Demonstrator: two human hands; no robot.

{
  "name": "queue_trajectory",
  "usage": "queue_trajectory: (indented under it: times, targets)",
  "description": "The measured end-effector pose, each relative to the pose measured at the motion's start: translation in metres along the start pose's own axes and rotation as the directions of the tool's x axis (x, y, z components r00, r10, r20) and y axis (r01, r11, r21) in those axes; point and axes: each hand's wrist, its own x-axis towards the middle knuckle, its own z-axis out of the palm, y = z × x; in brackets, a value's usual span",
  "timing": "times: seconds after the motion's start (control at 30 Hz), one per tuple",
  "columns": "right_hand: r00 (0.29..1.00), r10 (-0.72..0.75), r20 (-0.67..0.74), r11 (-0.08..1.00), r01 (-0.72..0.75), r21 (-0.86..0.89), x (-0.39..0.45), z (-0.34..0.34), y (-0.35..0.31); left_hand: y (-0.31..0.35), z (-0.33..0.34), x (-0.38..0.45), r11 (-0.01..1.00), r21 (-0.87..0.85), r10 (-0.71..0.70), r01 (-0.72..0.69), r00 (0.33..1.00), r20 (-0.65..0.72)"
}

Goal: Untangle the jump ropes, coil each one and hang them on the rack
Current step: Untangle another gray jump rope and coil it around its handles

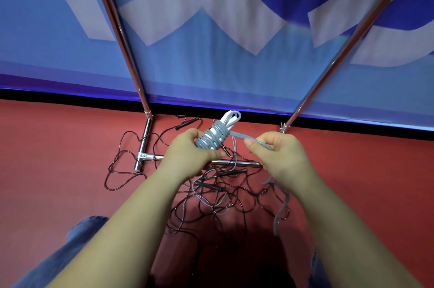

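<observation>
Our left hand (191, 149) grips the coiled grey rope (212, 136) above the floor tangle (225, 196); our right hand (276, 153) pinches its loose tail, both raised before the rack (143, 144).

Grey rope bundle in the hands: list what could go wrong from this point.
1. The left hand grips the grey rope bundle while the right hand pinches its loose tail. That tail hangs down into the tangled ropes on the floor, so it may snag there.
2. If the right hand's pinch slackens, the wraps could loosen and the coil fall apart.
3. Dark cords lie across the rack's base bar; pulling them may catch on it.
</observation>
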Motion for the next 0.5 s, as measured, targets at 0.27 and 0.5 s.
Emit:
queue_trajectory:
  times: [0.27, 0.5]
  targets:
    - [0.988, -0.153, 0.031, 0.987, 0.154, -0.042, -0.004, -0.004, -0.004, -0.007, 0.000, -0.002, 0.911, 0.399, -0.017, -0.106, 0.956, 0.294]
    - [0.988, -0.149, -0.037, 0.986, 0.145, -0.087, 0.000, -0.011, 0.002, 0.003, 0.006, -0.018, 0.943, 0.253, 0.022, -0.215, 0.800, 0.599]
